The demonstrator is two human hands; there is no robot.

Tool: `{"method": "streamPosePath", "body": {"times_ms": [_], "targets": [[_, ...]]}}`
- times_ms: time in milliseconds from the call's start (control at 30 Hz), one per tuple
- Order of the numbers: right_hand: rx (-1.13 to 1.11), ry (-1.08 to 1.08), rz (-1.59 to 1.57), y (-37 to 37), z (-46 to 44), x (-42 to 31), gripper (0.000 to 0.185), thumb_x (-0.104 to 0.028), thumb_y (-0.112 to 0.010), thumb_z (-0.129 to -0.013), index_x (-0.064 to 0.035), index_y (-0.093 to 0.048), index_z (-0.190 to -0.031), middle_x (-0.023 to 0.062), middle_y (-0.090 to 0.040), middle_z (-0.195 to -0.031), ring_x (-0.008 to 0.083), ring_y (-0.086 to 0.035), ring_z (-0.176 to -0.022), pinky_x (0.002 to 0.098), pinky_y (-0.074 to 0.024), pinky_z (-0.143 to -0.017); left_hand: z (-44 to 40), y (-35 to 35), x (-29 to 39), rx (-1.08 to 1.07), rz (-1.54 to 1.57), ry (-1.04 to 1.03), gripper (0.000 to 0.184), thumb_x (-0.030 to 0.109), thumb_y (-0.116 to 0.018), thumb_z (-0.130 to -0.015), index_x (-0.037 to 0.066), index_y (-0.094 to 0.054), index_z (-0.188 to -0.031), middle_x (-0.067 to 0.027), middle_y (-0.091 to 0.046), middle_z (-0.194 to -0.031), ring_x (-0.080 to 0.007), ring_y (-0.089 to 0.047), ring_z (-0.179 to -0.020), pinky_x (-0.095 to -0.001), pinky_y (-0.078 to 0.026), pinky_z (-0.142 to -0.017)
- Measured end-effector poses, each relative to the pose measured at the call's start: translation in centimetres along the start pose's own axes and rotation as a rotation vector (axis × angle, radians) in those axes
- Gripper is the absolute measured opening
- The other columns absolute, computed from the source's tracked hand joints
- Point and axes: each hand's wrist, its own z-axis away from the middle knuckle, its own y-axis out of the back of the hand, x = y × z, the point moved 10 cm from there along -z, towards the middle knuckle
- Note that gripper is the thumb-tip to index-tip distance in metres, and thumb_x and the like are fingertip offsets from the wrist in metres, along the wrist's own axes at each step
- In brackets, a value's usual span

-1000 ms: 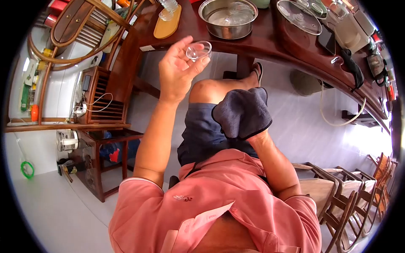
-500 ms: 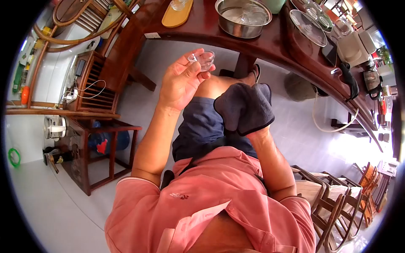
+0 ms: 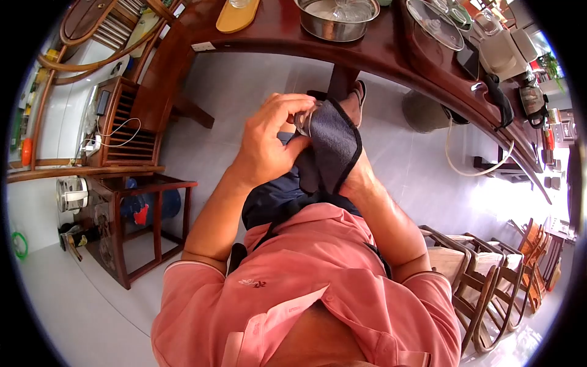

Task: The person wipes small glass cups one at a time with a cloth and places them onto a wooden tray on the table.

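Observation:
My left hand is closed on a small clear glass cup, its thumb below and its fingers over the top. A dark grey cloth with black edging is draped over my right hand, whose fingers are hidden beneath it. The cup's right side presses against the cloth. Both hands are above my lap, in front of the table edge. On the table, a steel pot holds clear glassware, and a yellow wooden tray bears another clear glass.
The dark red table curves across the front. On its right are a glass lid, a phone and a glass kettle. A bucket stands underneath. Wooden chairs are at right, a wooden stand at left.
My left hand has brought the glass cup down and right, against the cloth. My right hand has moved left with the cloth, and the view has shifted slightly.

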Motion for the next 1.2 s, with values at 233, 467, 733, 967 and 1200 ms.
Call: {"method": "streamPosePath", "body": {"times_ms": [233,467,733,967,1200], "targets": [[-0.222,0.366,0.790,1.6,0.6,0.3,0.034,0.001,-0.077,-0.072,-0.0018,-0.071,-0.106,0.0066,-0.074,-0.096,0.0149,-0.068,-0.087,0.0276,-0.0535,-0.077,1.6,-1.8,-0.1,-0.213,0.045,0.112,0.057,-0.003,-0.086,-0.065,-0.003,-0.065,-0.118,-0.0127,-0.066,-0.111,-0.0250,-0.066,-0.099,-0.0330,-0.054,-0.082],[-0.044,0.472,0.912,3.2,1.6,-0.8,0.023,-0.002,-0.073,-0.072,0.0000,-0.067,-0.094,0.0159,-0.071,-0.084,0.0359,-0.069,-0.078,0.0389,-0.0535,-0.071,3.4,-3.7,-2.4,-0.360,0.490,0.454,0.034,0.020,-0.063,-0.101,-0.007,-0.063,-0.122,-0.0092,-0.066,-0.101,-0.0154,-0.062,-0.082,-0.0277,-0.051,-0.070],[-0.242,0.820,1.031,0.8,2.7,-3.0,0.019,-0.011,-0.071,-0.077,-0.0033,-0.065,-0.093,0.0139,-0.067,-0.079,0.0339,-0.066,-0.071,0.0391,-0.0505,-0.061,7.1,-6.3,-2.8,-0.324,1.027,0.971,0.042,0.032,-0.038,-0.111,0.001,-0.063,-0.123,-0.0066,-0.067,-0.077,-0.0106,-0.057,-0.057,-0.0237,-0.044,-0.050],[-0.112,0.087,0.314,2.9,1.4,1.5,0.014,-0.004,-0.070,-0.088,0.0006,-0.064,-0.100,0.0070,-0.069,-0.084,0.0135,-0.067,-0.080,0.0299,-0.0544,-0.068,5.8,-5.1,-2.8,-0.262,0.797,0.832,0.036,0.027,-0.044,-0.110,-0.002,-0.058,-0.125,-0.0053,-0.066,-0.078,-0.0095,-0.060,-0.062,-0.0235,-0.048,-0.054],[0.047,0.078,0.279,4.5,1.2,3.2,0.030,-0.006,-0.074,-0.086,0.0017,-0.060,-0.111,0.0047,-0.068,-0.094,0.0102,-0.063,-0.083,0.0271,-0.0539,-0.071,5.1,-4.0,-2.1,-0.182,0.693,0.593,0.051,0.007,-0.069,-0.096,-0.006,-0.046,-0.140,-0.0128,-0.064,-0.118,-0.0157,-0.065,-0.099,-0.0265,-0.053,-0.083]]}}
